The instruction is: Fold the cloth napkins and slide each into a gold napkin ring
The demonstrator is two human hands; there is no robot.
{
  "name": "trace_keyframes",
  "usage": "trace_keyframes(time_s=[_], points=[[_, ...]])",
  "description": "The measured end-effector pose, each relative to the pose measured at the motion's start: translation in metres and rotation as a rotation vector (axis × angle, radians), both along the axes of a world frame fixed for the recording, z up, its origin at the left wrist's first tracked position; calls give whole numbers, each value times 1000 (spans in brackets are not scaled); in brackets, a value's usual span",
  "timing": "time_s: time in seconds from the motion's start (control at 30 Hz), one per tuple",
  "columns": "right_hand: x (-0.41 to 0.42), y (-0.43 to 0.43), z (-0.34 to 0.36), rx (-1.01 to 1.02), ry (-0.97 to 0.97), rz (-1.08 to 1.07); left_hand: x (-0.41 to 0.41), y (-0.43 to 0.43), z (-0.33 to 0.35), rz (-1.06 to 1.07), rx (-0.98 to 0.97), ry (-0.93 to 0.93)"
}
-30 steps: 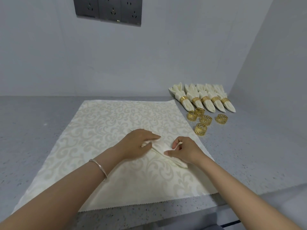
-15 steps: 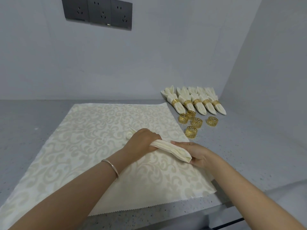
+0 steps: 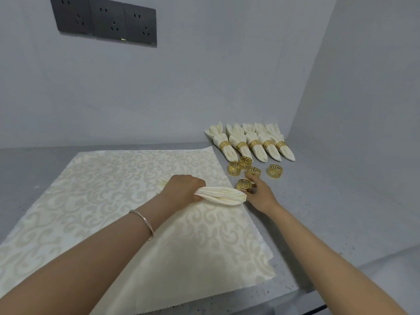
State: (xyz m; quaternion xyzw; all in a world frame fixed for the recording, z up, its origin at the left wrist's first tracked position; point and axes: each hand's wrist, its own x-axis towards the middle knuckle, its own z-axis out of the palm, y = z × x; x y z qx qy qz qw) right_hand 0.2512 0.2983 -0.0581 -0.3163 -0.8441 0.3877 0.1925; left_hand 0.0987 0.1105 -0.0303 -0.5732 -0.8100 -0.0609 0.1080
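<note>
- The left hand's (image 3: 181,189) fingers clamp around a rolled cream cloth napkin (image 3: 223,196), over a cream scroll-patterned mat (image 3: 102,201).
- The right hand's (image 3: 261,194) fingers touch a gold openwork napkin ring (image 3: 244,185) beside the napkin's tip; whether they pinch it, I cannot tell.
- Four loose gold rings (image 3: 275,171) stand beyond on the grey counter (image 3: 341,212).
- Five folded napkins (image 3: 244,153), each inside a ring, lie in a row.

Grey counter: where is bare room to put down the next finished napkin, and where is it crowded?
Bare: the grey counter between the loose gold napkin rings and the right wall, and the strip left of the cream patterned cloth. Crowded: in front of the row of ringed cream napkins, where the rings cluster and the right hand reaches.
</note>
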Motion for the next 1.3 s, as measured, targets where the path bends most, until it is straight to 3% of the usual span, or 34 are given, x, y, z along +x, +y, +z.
trace_keyframes(time_s=[0.1,0.17,0.3,0.47,0.63,0.93,1.13,1.3], points=[[-5,2,-4,70,-29,-18,-2,0,1,32,-10,7],[-5,-1,-1,33,50,-69,-5,-3,0,43,0,11],[3,-13,10,-368,343,-137,-10,-10,1,83,7,24],[8,-30,10,-671,392,39,-9,-16,2,89,-6,24],[7,-36,12,-603,354,28,-11,-27,7,114,-7,22],[3,-62,19,-669,317,97,-5,-35,16,87,-3,26],[-5,-86,9,-447,197,86,6,-34,12,58,-98,38],[8,-72,6,-536,157,144,2,-41,5,54,-118,-44]])
